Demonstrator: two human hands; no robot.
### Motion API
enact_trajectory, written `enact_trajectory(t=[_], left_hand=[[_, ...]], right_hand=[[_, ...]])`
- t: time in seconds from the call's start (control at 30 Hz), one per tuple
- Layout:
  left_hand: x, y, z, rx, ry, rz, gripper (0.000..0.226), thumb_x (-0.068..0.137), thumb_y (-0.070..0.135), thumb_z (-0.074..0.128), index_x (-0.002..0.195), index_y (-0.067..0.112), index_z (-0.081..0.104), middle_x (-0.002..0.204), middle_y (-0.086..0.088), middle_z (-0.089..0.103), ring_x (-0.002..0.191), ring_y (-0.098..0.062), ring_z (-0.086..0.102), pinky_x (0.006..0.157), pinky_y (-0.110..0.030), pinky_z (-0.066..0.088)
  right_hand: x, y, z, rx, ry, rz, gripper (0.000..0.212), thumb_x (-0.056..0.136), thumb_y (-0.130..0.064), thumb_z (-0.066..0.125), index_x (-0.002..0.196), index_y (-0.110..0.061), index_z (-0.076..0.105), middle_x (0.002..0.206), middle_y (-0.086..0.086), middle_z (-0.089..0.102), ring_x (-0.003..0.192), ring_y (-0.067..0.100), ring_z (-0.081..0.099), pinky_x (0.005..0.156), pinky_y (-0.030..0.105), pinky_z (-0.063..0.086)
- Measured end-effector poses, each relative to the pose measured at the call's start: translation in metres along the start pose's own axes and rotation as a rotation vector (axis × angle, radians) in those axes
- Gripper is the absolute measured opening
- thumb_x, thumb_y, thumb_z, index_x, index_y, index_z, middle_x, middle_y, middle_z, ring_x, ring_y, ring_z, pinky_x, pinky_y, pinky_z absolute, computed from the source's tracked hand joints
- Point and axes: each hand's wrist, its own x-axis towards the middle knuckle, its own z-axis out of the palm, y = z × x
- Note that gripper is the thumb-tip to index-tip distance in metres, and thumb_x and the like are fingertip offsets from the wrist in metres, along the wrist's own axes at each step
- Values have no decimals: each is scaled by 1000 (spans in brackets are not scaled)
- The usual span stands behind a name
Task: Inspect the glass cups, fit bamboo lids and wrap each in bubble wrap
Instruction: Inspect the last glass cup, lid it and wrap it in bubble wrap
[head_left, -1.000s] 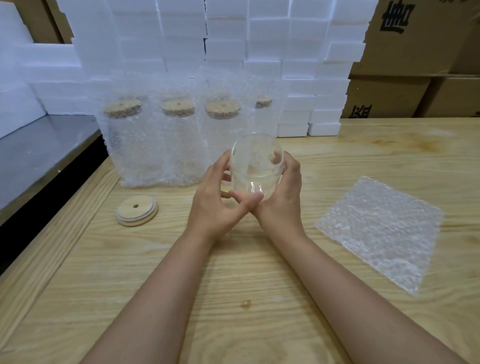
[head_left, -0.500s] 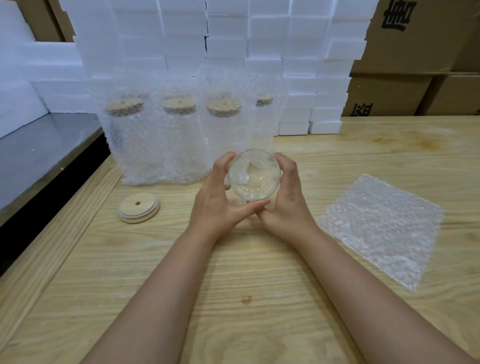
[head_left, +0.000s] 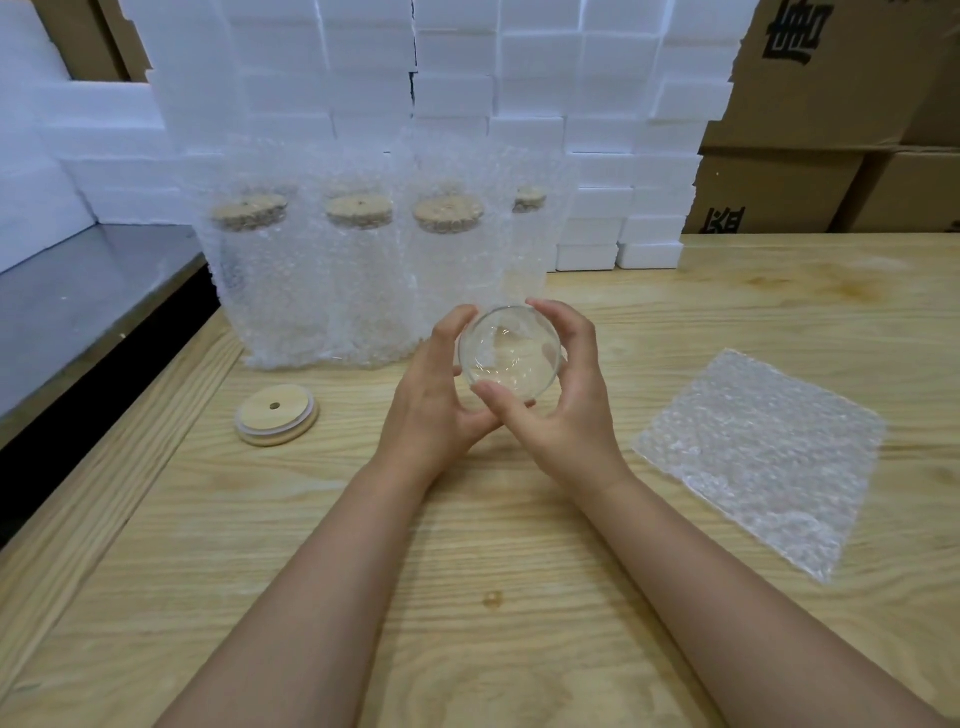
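A clear glass cup (head_left: 509, 353) is held above the wooden table between both hands, tipped so one round end faces the camera. My left hand (head_left: 431, 400) cups its left side, thumb under the rim. My right hand (head_left: 561, 400) grips the right side, fingers curled over the top. A round bamboo lid (head_left: 276, 422) with a small hole lies flat on the table to the left. A square bubble wrap sheet (head_left: 758, 452) lies flat to the right. Several cups wrapped in bubble wrap (head_left: 337, 280), with bamboo lids on, stand in a row behind the hands.
White foam blocks (head_left: 467, 93) are stacked along the back. Cardboard boxes (head_left: 810, 156) stand at the back right. A grey metal surface (head_left: 78, 291) lies lower on the left, past the wooden table's edge (head_left: 114, 457).
The cup has been tilted from nearly upright until its round end faces the camera, and it sits lower. Both hands stayed on it, shifting their grip slightly.
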Motion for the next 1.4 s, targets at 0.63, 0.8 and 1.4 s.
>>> enact_trajectory(t=[0.63, 0.8, 1.4], left_hand=[[-1, 4, 0, 159, -17, 181, 86, 63, 24, 89, 134, 6, 45, 128, 10, 45, 100, -6, 48, 87, -11, 33], [-1, 3, 0, 179, -10, 187, 84, 64, 22, 89, 134, 4, 46, 132, 5, 46, 112, -19, 53, 93, -15, 33], [1, 1, 1, 194, 64, 114, 89, 64, 20, 83, 139, 1, 39, 134, -12, 54, 112, -29, 59, 87, -25, 42]], right_hand=[[4, -10, 10, 134, 317, 172, 13, 92, -33, 60, 92, -29, 47, 102, -9, 59, 99, -13, 51, 87, 8, 37], [4, -11, 12, 218, 312, 229, 13, 93, -32, 60, 92, -30, 48, 99, -16, 59, 105, -6, 54, 91, 11, 39], [9, -17, -3, 0, -119, 187, 81, 65, -27, 86, 127, -29, 34, 129, -14, 44, 121, 3, 46, 98, 21, 41]])
